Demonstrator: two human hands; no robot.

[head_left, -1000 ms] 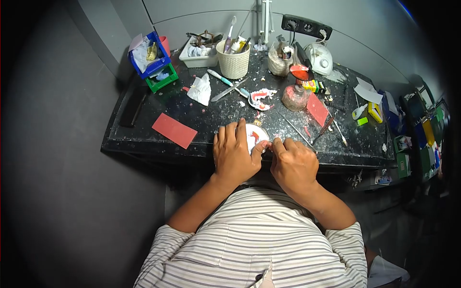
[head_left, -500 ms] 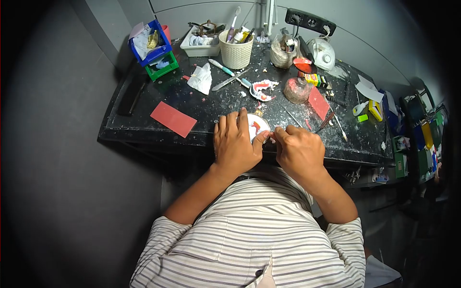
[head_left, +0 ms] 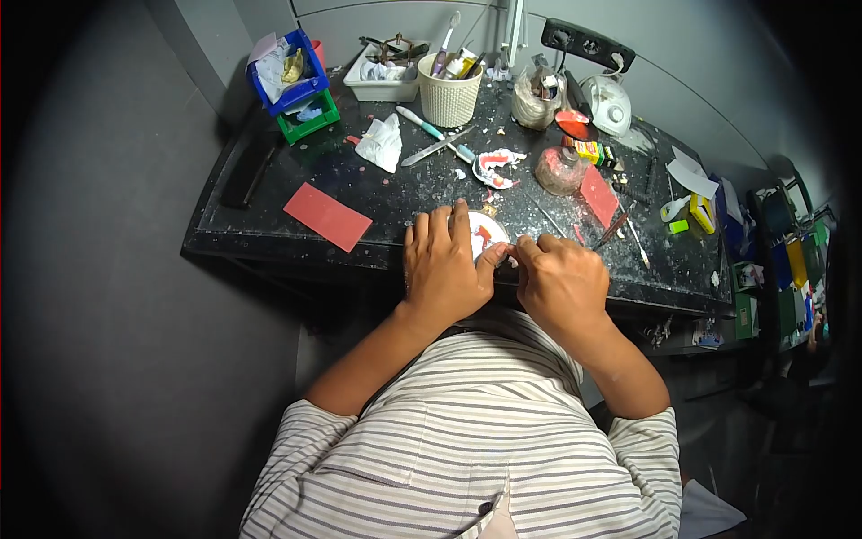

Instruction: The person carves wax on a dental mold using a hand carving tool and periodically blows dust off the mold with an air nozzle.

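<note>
At the bench's front edge my left hand (head_left: 446, 269) is wrapped round a round white plaster dental cast (head_left: 489, 228) with red wax on it. Its thumb presses near the cast's right side. My right hand (head_left: 567, 274) is closed in a pinch against that same side, close to the left thumb; whatever its fingers hold is hidden. Just behind the cast lies a second white dental cast (head_left: 496, 171) with a red wax rim. To the left of my left hand is a flat red wax sheet (head_left: 328, 216).
Behind are a metal knife (head_left: 437, 146), a toothbrush-like handle (head_left: 420, 122), crumpled paper (head_left: 381, 144), a woven cup (head_left: 449, 99) and a white tray (head_left: 381, 91). A wax-stained glass jar (head_left: 561, 171) and a red wax piece (head_left: 598, 197) sit right. Blue (head_left: 292, 101) and green bins (head_left: 311, 128) stand back left.
The view has shifted slightly. Both hands keep nearly the same pose on the cast, and nothing has been let go.
</note>
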